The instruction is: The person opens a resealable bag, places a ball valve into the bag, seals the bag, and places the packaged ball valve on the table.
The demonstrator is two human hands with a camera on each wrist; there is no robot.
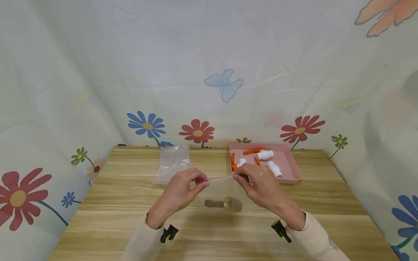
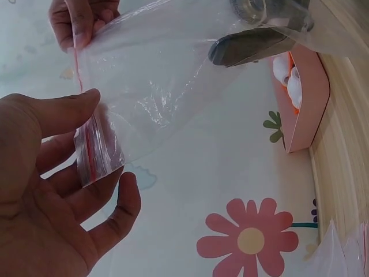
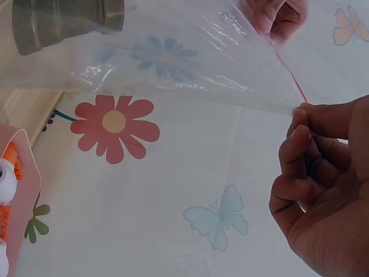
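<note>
A clear zip-lock bag (image 1: 219,189) with a red line along its mouth is stretched between my two hands. My left hand (image 1: 183,190) pinches one end of the mouth between thumb and fingers, as the left wrist view shows at the zip strip (image 2: 95,147). The other top corner is pinched by my right hand (image 3: 328,167), its remaining fingers curled. Low inside the bag lies a dark greenish metal ball valve (image 1: 233,204) with a long dark handle (image 2: 251,47); its ribbed round end (image 3: 69,26) shows in the right wrist view.
Behind my right hand stands a pink tray (image 1: 290,170) with white valve bodies (image 1: 265,155) and orange handles (image 1: 253,150). More clear bags (image 1: 174,159) lie flat at the back left of the wooden table (image 1: 107,203). A flowered curtain (image 1: 196,54) surrounds the table.
</note>
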